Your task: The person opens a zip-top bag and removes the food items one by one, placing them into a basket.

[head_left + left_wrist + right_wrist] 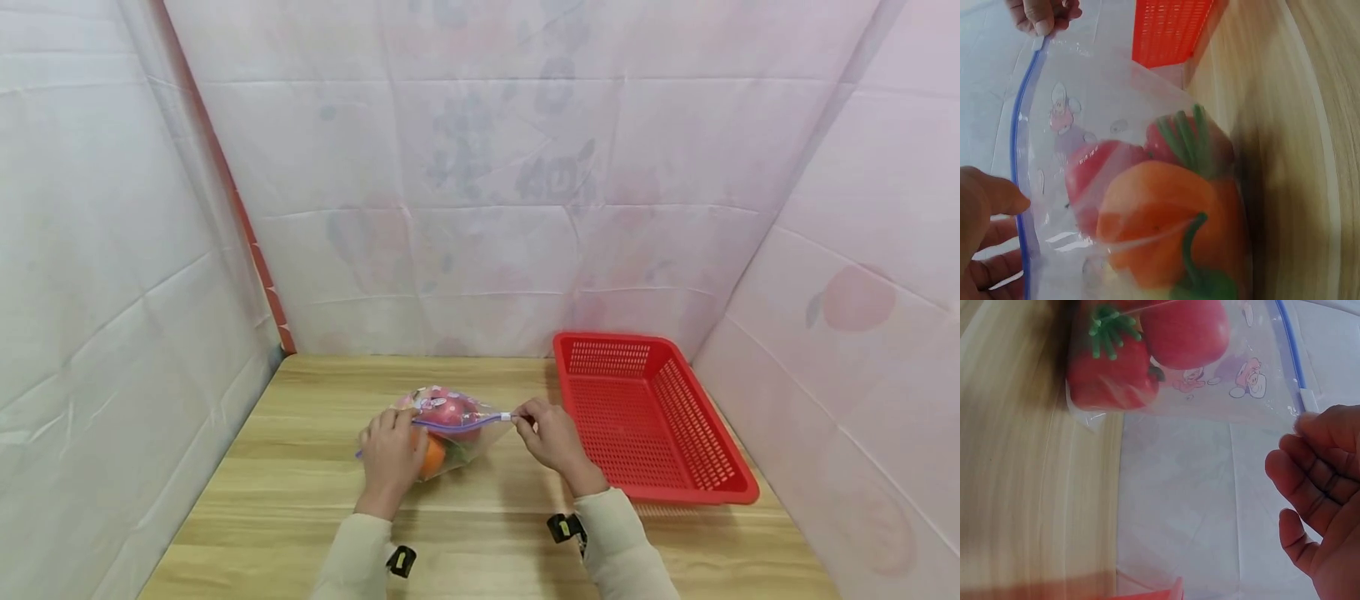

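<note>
A clear zip bag (491,433) with pink cartoon prints stands on the table, its blue-purple zip strip (1015,131) along the top. Through the film show a round orange piece (1147,200), a red round fruit (1188,331), a red piece with green stalks (1110,375) and a green piece with a curved stem (1207,284). My left hand (392,454) holds the bag's left part near the strip, thumb on one side and fingers on the other. At the right end, my right hand (551,435) pinches the bag's corner by the white slider (1308,400).
A red perforated plastic basket (720,492) stands right of the bag on the wood-grain table (315,417). White printed sheets (495,267) close off the back and both sides. Each wrist wears a black strap (401,561) with a small device.
</note>
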A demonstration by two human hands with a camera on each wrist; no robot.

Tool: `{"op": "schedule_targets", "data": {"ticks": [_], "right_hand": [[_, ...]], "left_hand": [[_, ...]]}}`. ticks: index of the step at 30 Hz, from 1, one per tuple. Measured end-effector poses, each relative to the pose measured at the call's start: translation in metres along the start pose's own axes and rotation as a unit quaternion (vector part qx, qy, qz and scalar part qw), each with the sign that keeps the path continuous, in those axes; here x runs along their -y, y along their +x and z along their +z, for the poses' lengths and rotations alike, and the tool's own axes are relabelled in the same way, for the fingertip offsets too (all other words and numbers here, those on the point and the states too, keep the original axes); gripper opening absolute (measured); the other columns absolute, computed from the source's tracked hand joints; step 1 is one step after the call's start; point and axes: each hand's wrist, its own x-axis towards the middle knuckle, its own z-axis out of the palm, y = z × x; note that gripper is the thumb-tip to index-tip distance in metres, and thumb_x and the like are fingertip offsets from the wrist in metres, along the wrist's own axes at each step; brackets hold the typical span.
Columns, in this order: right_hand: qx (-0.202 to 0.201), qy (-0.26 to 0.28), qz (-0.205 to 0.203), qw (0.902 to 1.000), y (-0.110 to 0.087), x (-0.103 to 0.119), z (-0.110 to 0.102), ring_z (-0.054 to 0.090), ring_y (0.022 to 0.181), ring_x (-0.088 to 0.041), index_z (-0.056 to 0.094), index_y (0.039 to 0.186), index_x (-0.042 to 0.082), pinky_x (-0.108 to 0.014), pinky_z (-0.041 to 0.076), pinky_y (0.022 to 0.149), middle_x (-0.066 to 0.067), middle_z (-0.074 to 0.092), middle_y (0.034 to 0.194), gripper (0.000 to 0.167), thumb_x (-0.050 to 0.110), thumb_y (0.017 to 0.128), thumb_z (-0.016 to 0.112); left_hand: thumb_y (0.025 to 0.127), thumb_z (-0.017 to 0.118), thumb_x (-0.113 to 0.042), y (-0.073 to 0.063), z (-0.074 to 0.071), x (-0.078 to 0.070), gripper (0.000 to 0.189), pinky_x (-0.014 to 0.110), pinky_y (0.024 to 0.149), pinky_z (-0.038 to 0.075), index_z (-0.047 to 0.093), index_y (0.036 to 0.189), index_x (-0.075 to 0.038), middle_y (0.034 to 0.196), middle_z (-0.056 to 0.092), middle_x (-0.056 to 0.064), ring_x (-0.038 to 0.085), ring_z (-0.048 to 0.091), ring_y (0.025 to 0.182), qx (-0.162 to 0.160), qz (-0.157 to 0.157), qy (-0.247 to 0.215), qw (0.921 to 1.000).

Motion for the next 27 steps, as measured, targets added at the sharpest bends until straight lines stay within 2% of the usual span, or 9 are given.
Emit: {"op": "schedule_targets", "data": {"ticks": [2,7,13,21,27], "right_hand": [[-0.004,0.005,-0.004,1.0000,0.001,0.001,0.000,0.051,0.060,-0.010,0.066,0.076,0.007,-0.026,0.042,0.053,0.004,0.056,0.071,0.009,-0.001,0.076,0.071],[-0.018,0.023,-0.028,0.9992,0.004,0.004,0.000,0.050,0.060,-0.010,0.065,0.077,0.004,-0.025,0.043,0.053,0.003,0.056,0.072,0.011,-0.004,0.075,0.071],[-0.032,0.032,-0.041,0.9981,0.002,0.005,0.003,0.048,0.060,-0.008,0.065,0.078,0.004,-0.022,0.041,0.051,0.001,0.057,0.072,0.013,-0.007,0.074,0.072],[-0.031,0.037,-0.040,0.9980,0.001,0.008,0.004,0.049,0.059,-0.009,0.065,0.077,0.004,-0.021,0.040,0.051,0.001,0.058,0.072,0.012,-0.006,0.074,0.073],[-0.046,0.041,-0.068,0.9958,0.001,0.008,0.006,0.053,0.063,-0.013,0.064,0.078,0.003,-0.026,0.045,0.054,-0.002,0.060,0.074,0.015,-0.009,0.072,0.072]], "left_hand": [[0.071,0.074,-0.017,0.002,0.003,-0.003,0.027,0.050,0.071,0.042,0.065,0.092,-0.003,0.086,0.058,0.013,0.034,0.055,0.082,-0.011,0.024,-0.012,0.9996],[0.071,0.073,-0.018,0.007,0.010,-0.014,0.023,0.042,0.063,0.045,0.064,0.086,-0.003,0.081,0.058,0.009,0.028,0.055,0.073,-0.033,0.091,-0.058,0.9936],[0.070,0.074,-0.015,0.010,0.017,-0.030,0.019,0.037,0.067,0.045,0.064,0.083,-0.007,0.079,0.056,0.003,0.021,0.053,0.072,-0.011,0.139,-0.096,0.9856],[0.068,0.075,-0.013,0.011,0.025,-0.040,0.022,0.034,0.065,0.041,0.066,0.087,-0.006,0.082,0.054,0.002,0.020,0.051,0.073,-0.004,0.152,-0.104,0.9829],[0.070,0.075,-0.016,0.013,0.033,-0.050,0.020,0.032,0.063,0.040,0.068,0.086,-0.007,0.080,0.052,0.002,0.019,0.048,0.071,0.000,0.163,-0.125,0.9787]]}}
